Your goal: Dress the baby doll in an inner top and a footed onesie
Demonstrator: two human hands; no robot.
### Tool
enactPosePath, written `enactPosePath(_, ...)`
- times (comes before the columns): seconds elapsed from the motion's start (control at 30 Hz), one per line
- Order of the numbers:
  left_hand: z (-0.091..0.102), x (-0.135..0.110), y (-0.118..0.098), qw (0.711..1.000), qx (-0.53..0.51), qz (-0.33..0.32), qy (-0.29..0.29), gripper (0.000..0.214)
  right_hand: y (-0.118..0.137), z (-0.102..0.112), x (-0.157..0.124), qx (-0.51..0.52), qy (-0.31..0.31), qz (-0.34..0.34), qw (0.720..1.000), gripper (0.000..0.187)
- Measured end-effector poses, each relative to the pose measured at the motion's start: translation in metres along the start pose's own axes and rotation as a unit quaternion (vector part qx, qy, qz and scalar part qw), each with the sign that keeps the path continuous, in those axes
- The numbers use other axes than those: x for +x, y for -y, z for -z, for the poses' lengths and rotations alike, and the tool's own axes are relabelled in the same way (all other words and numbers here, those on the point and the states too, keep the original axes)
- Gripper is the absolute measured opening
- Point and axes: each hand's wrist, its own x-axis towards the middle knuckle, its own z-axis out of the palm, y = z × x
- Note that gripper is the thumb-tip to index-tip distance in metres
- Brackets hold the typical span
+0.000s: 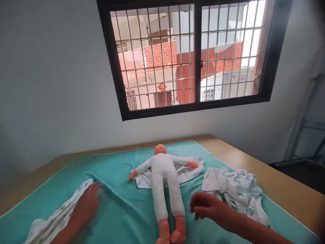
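A baby doll with a white cloth body lies on its back on a teal blanket, arms spread, with a white garment under its torso. My left hand rests flat on the blanket, fingers apart, touching the edge of a patterned white cloth at the lower left. My right hand hovers beside the doll's right-side leg, fingers loosely curled and holding nothing. A crumpled patterned white garment lies just beyond my right hand.
The blanket covers a wooden table set against a white wall. A barred window above shows brick buildings. A metal frame stands in the dark corner to the right.
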Motion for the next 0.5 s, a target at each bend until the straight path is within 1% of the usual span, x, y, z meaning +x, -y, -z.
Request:
enactPosePath(0.03,-0.008,0.001,-0.022,0.999,-0.023,-0.031,0.017,0.034,-0.004,0.015,-0.008,0.007,-0.035,0.004,0.999,0.018)
enactPosePath(0.07,-0.014,0.0,-0.048,0.997,-0.051,-0.058,0.032,0.034,-0.008,0.028,-0.017,0.006,-0.072,0.007,0.997,0.02)
enactPosePath(0.13,-0.024,-0.004,-0.109,0.985,-0.105,-0.122,0.068,0.034,-0.015,0.051,-0.033,-0.016,-0.147,0.013,0.989,0.025)
enactPosePath(0.17,-0.028,-0.008,-0.141,0.975,-0.132,-0.164,0.072,0.032,-0.017,0.06,-0.042,-0.033,-0.182,0.013,0.983,0.026)
enactPosePath(0.23,-0.035,-0.015,-0.199,0.951,-0.164,-0.241,0.101,0.029,-0.024,0.074,-0.059,-0.075,-0.237,0.002,0.969,0.029)
enactPosePath(0.3,-0.045,-0.02,-0.245,0.928,-0.176,-0.304,0.123,0.029,-0.035,0.083,-0.074,-0.126,-0.279,-0.015,0.952,0.03)
enactPosePath(0.33,-0.052,-0.02,-0.262,0.919,-0.177,-0.326,0.129,0.029,-0.042,0.085,-0.081,-0.154,-0.297,-0.024,0.942,0.03)
enactPosePath(0.4,-0.067,-0.014,-0.285,0.911,-0.176,-0.346,0.136,0.029,-0.058,0.088,-0.09,-0.21,-0.316,-0.03,0.925,0.028)
enactPosePath(0.43,-0.074,-0.009,-0.291,0.914,-0.178,-0.34,0.134,0.028,-0.065,0.088,-0.093,-0.235,-0.313,-0.024,0.92,0.027)
enactPosePath(0.5,-0.087,0.006,-0.293,0.928,-0.193,-0.293,0.122,0.027,-0.072,0.085,-0.095,-0.271,-0.302,0.001,0.914,0.023)
